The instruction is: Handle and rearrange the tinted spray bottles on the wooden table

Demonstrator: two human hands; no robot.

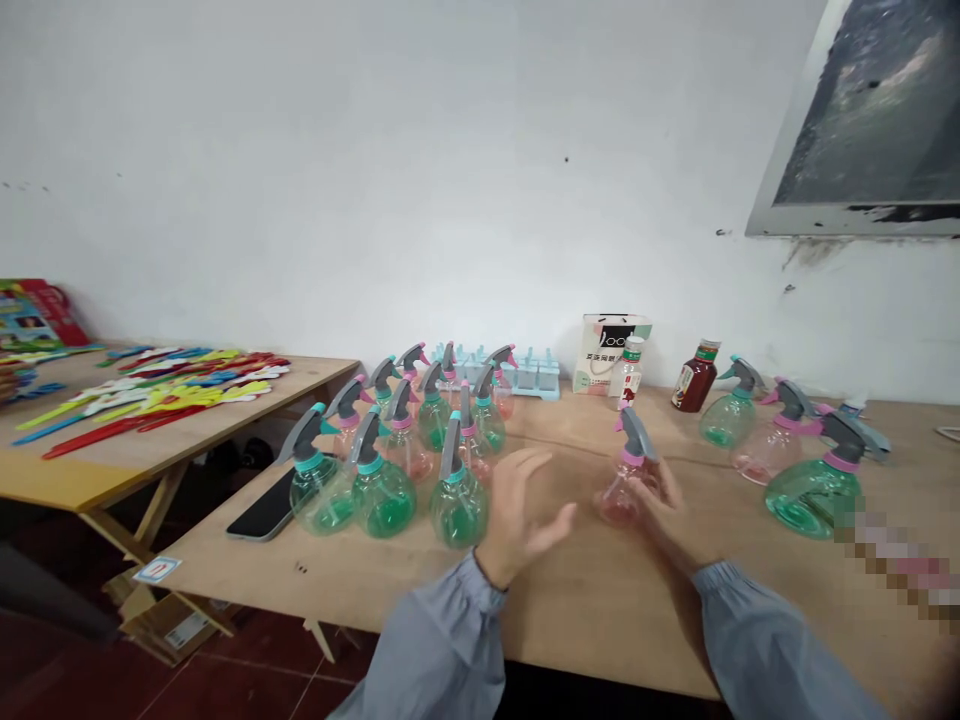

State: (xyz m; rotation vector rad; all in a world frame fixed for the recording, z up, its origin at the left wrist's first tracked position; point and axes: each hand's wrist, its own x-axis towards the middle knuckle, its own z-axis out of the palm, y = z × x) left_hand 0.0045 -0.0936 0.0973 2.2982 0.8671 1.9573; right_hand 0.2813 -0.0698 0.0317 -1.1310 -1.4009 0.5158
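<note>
My right hand is closed around the body of a pink spray bottle with a grey and pink trigger head, upright on the wooden table. Fingers spread and holding nothing, my left hand hovers beside a green spray bottle at the near edge of a cluster. That group mixes several green and pink bottles, among them another green spray bottle. Over on the right stand a pink spray bottle and a green spray bottle, with one more green bottle behind them.
A black phone lies left of the cluster. Along the wall are a light-blue plastic rack, a paper bag, a small labelled bottle and a dark red bottle. The left table bears colourful flat plastic pieces.
</note>
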